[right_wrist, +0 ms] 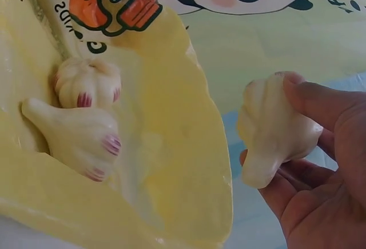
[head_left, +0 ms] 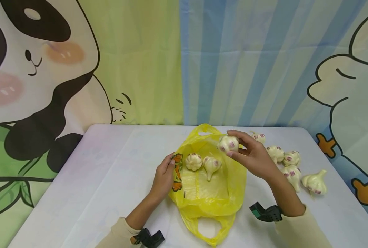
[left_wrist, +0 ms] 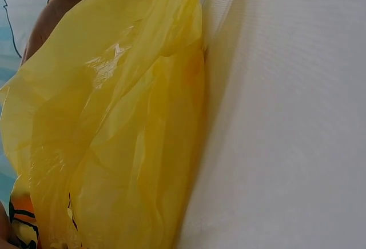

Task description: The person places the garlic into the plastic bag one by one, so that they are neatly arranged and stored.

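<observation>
A person's two bare hands work over a white table (head_left: 125, 165), where a thin yellow plastic bag (head_left: 208, 206) lies with its mouth spread wide, one handle at 12 o'clock and the other at 6. At the bag's 9 o'clock edge, the left hand (head_left: 164, 175) pinches the plastic beside an orange-and-black cartoon print (head_left: 177, 172). At 1 o'clock, the right hand (head_left: 253, 155) holds a raised garlic bulb (head_left: 228, 143) between thumb and fingers; the right wrist view shows a gap between this bulb and the bag's rim. Inside the bag, two purple-streaked garlic bulbs (head_left: 212, 165) sit side by side towards 12 o'clock, the right one's stem pointing to 6. Five loose garlic bulbs (head_left: 291, 158) lie on the table from 2 to 3 o'clock of the bag. Behind the table hangs a printed backdrop (head_left: 152, 62), with a cartoon panda (head_left: 41, 89) at 10 o'clock.
</observation>
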### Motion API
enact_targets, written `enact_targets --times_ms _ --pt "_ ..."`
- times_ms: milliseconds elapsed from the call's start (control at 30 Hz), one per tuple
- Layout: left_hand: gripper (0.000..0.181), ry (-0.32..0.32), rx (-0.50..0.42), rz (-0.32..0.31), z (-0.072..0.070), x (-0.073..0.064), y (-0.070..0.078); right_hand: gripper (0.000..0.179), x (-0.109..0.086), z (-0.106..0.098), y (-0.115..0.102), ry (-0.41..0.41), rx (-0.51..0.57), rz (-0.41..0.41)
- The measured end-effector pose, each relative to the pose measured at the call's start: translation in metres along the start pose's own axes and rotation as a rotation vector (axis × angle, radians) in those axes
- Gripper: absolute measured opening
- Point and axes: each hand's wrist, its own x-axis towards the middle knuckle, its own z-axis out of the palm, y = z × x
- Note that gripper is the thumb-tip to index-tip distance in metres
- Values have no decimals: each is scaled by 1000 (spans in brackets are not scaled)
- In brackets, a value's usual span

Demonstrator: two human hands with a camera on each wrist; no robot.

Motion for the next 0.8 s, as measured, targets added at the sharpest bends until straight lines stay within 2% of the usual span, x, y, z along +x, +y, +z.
enact_targets --times_ms 33,200,267,600,800 --pt "38 -2 6 -5 0 -1 5 55 1 1 0 -16 4 12" --pt "38 -2 8 -15 1 -1 5 54 5 5 1 -83 -11 35" --pt "39 -2 5 -1 1 0 0 54 8 6 0 -106 -9 41" --pt "39 1 6 18 -2 0 -3 53 30 26 1 -206 0 68" --pt "39 -10 -7 13 1 1 -4 51 35 32 7 -228 -4 71"
